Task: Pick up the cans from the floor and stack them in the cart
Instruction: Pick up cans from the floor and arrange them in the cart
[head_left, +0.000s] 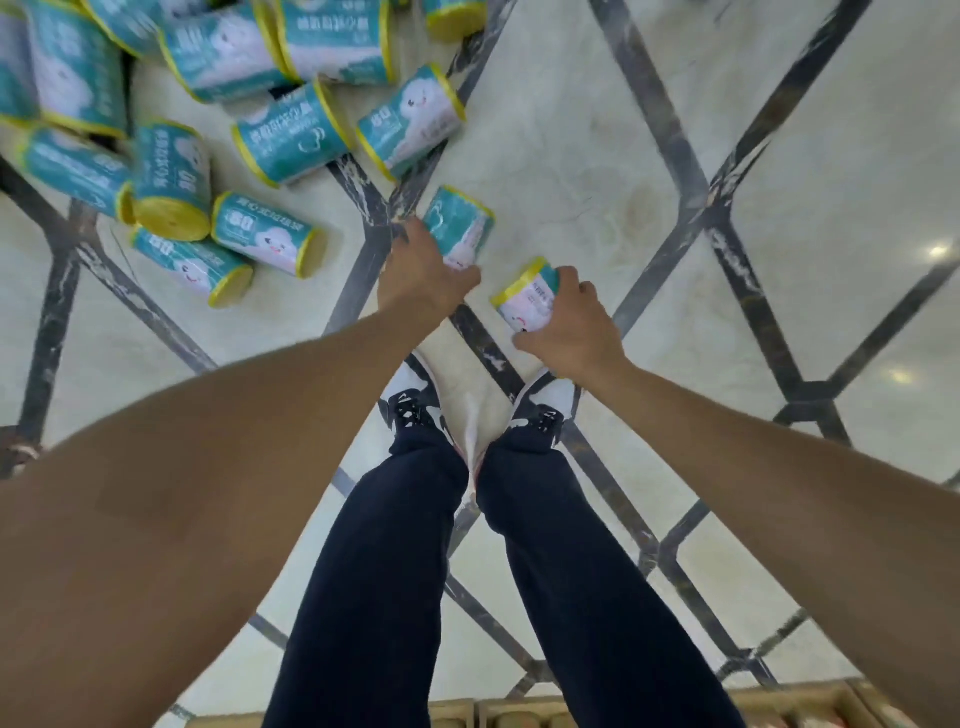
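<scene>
Both of my arms reach down toward the floor in front of my feet. My left hand (421, 270) grips a teal can with yellow rims (460, 223), fingers and thumb wrapped round its lower part. My right hand (571, 327) grips a second teal can (527, 299) that shows a white cloud face. Several more of the same cans (291, 135) lie scattered on their sides on the floor at the upper left. No cart is recognisable in view.
The pale marble floor (571, 145) has dark inlaid lines. My feet in black-and-white shoes (415, 400) stand just below the hands. A tan box-like edge (800, 701) shows at the bottom right behind my legs.
</scene>
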